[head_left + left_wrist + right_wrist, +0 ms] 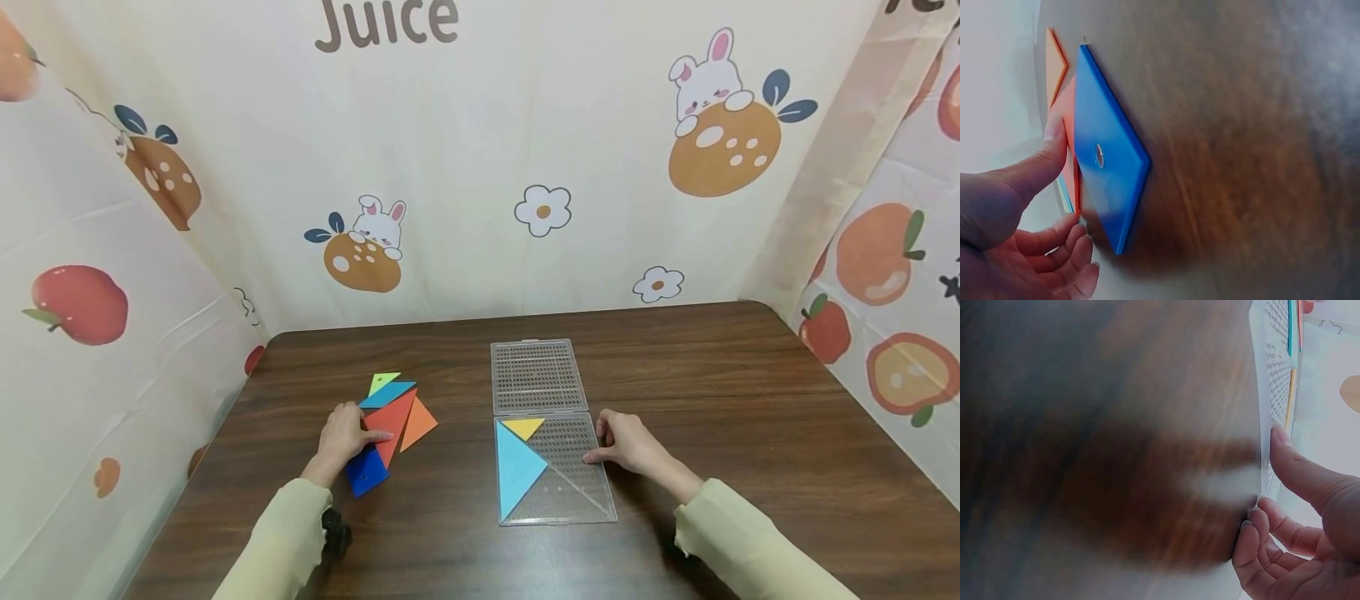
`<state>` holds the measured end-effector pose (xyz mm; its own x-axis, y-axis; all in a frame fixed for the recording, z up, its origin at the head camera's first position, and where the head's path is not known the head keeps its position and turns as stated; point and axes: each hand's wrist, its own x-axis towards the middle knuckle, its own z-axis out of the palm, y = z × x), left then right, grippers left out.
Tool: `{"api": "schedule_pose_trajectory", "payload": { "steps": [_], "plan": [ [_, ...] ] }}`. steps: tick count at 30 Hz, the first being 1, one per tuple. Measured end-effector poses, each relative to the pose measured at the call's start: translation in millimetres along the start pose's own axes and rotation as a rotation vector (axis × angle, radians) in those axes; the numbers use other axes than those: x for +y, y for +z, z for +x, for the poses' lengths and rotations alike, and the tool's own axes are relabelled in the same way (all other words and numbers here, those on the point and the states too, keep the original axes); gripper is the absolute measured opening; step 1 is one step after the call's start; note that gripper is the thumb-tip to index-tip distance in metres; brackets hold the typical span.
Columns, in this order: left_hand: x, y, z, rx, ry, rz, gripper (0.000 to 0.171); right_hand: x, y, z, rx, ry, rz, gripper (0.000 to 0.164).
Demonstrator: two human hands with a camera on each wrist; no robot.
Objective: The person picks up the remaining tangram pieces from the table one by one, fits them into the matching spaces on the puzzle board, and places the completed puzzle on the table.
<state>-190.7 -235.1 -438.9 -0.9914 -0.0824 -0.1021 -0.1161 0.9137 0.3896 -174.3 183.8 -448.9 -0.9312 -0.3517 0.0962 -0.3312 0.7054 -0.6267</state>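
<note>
The red triangle [395,417] lies at left beside the blue square [367,473]; the fingers of my left hand [345,435] pinch its thin edge. Those of my right hand [628,442] grip the clear case [558,493], probably steadying it on the surface [675,367].

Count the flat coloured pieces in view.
7. In the clear plastic case: cyan triangle, yellow triangle. By the left hand: green piece, blue piece, red triangle, orange piece, navy piece. Others may be hidden beneath.

Red triangle [395,417], clear grid-patterned case [538,377]
</note>
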Motion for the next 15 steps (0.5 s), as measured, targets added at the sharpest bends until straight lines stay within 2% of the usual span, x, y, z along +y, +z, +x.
{"api": "schedule_pose_trajectory", "payload": {
  "steps": [3,6,7,11,15],
  "plan": [
    [-0.3,-0.9,2.0,-0.011,0.011,-0.024,0.044,2,0,0,0.002,-0.026,0.010,0.046],
    [-0.8,-1.2,4.6,-0.019,0.020,-0.046,0.047,0,-1,0,-0.005,-0.005,0.006,0.045],
    [-1.1,-1.1,5.6,-0.022,0.022,-0.055,0.048,-3,-2,1,-0.021,0.033,-0.003,0.044],
    [-3.0,-0.8,10.3,-0.038,0.017,-0.091,0.049,-7,-2,1,-0.034,0.080,-0.035,0.041],
    [-2.7,-1.6,13.3,-0.050,0.017,-0.127,0.050,-6,-1,2,-0.040,0.092,-0.054,0.040]
  ]
}}
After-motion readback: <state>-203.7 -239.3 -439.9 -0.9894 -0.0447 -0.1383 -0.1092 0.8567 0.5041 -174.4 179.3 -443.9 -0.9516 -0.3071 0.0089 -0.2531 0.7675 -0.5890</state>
